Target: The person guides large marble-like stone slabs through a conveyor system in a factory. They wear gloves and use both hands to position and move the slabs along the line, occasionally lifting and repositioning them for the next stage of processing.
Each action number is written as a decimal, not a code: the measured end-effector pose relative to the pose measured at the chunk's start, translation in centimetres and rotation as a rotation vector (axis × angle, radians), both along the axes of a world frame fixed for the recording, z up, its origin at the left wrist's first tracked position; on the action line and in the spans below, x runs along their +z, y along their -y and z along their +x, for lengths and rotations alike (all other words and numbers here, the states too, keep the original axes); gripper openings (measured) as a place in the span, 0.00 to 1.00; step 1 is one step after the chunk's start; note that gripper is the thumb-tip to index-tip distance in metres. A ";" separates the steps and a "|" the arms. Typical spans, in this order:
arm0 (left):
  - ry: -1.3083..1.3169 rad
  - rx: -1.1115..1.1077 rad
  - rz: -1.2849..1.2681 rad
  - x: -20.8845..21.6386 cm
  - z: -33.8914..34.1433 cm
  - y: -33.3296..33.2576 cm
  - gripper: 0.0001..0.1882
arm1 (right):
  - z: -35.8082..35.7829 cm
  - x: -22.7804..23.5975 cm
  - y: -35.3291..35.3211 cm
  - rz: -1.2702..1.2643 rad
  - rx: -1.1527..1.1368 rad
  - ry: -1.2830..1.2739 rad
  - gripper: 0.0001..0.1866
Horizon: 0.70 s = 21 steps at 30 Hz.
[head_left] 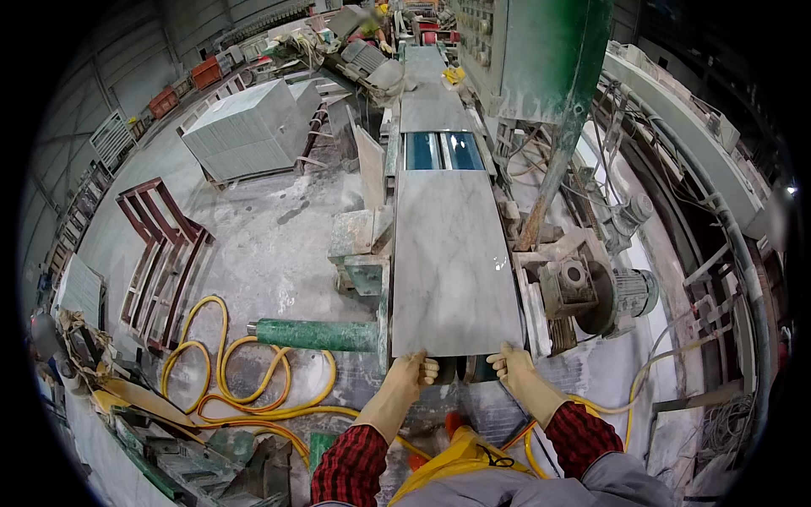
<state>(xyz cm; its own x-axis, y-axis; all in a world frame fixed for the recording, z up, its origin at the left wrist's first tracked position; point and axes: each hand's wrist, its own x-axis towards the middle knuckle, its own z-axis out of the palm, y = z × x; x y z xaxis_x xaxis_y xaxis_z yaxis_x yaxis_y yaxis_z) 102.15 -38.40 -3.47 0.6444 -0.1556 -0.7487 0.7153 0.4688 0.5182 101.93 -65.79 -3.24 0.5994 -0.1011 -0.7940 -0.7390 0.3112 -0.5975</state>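
A long grey-white marble slab (456,262) lies flat on the conveyor straight in front of me, its near edge close to my body. At its near left corner my left hand (412,372), in a cream rubber glove, is closed on the edge with curled fingers. My right hand (512,367), gloved alike, grips the near right corner the same way. The undersides of both grips are hidden. Past the slab's far end, wet blue conveyor belt (463,152) shows, and another slab (432,108) lies beyond it.
An electric motor with gearbox (629,291) juts out right of the conveyor. To the left are a green roller (317,335), looped yellow hose (224,338), a dark red metal rack (160,253) and stacked slabs (245,131). A tall green machine (549,63) stands at far right.
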 end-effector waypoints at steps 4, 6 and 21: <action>0.163 -0.022 0.011 -1.7 5.0 0.4 0.05 | 5.8 -0.1 -0.1 0.083 -0.088 0.053 0.21; 0.255 -0.055 0.112 -1.1 7.3 0.9 0.03 | 8.8 0.1 0.2 0.066 -0.085 -0.011 0.21; 1.134 -0.469 0.876 -2.6 20.1 0.2 0.15 | 24.1 -2.6 1.0 0.214 -0.226 -0.019 0.25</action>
<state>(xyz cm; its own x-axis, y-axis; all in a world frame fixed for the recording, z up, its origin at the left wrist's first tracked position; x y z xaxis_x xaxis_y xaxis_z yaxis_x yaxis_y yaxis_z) 122.22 -38.63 -6.11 0.9485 -0.2865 0.1350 -0.2519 -0.4239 0.8700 126.00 -66.76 -5.85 0.5654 -0.0596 -0.8226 -0.6470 0.5865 -0.4872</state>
